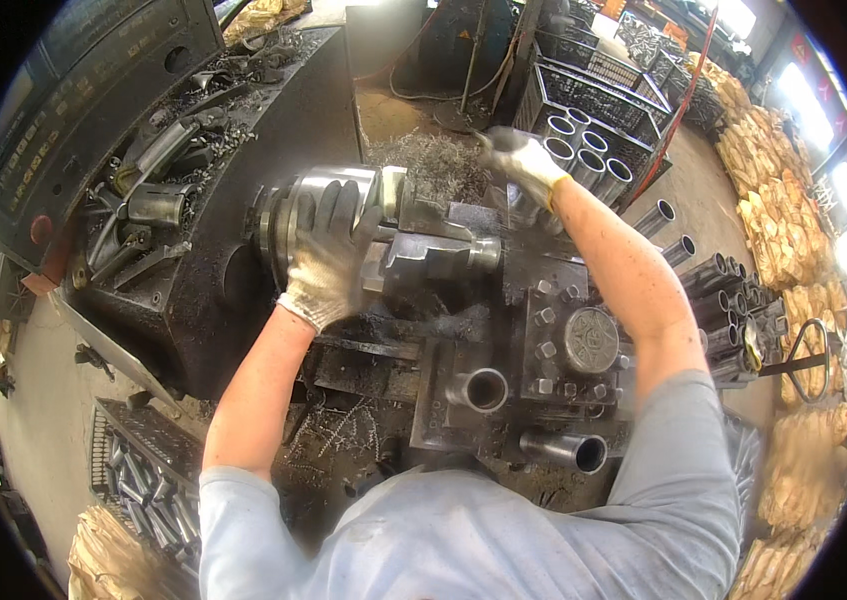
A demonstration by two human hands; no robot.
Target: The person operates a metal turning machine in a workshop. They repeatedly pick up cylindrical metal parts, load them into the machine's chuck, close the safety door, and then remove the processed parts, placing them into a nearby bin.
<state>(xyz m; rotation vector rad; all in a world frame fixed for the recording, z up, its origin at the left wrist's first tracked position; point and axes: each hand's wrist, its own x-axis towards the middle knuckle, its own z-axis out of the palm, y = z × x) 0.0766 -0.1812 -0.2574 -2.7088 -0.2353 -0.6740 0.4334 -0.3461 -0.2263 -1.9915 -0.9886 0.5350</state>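
Observation:
My left hand (331, 255), in a white glove with dark fingers, lies flat with fingers spread on the round steel chuck (335, 182) of a lathe. Beside its fingers are the chuck's blocky jaws (393, 195). My right hand (521, 160), in a similar glove, is raised beyond the tool post (591, 340), near a crate of steel tubes. Its fingers look curled, but motion blurs them, and whatever they hold cannot be made out. Nearer to me, one short steel tube (483, 390) stands upright and another tube (565, 450) lies on its side.
The lathe's headstock (273, 120) carries loose metal parts and shavings. Upright tubes (593, 150) fill a black crate (598, 95) at the far right; more tubes (728, 305) are stacked at right. A crate of small parts (148, 490) sits lower left. Curly chips (423, 165) lie behind the chuck.

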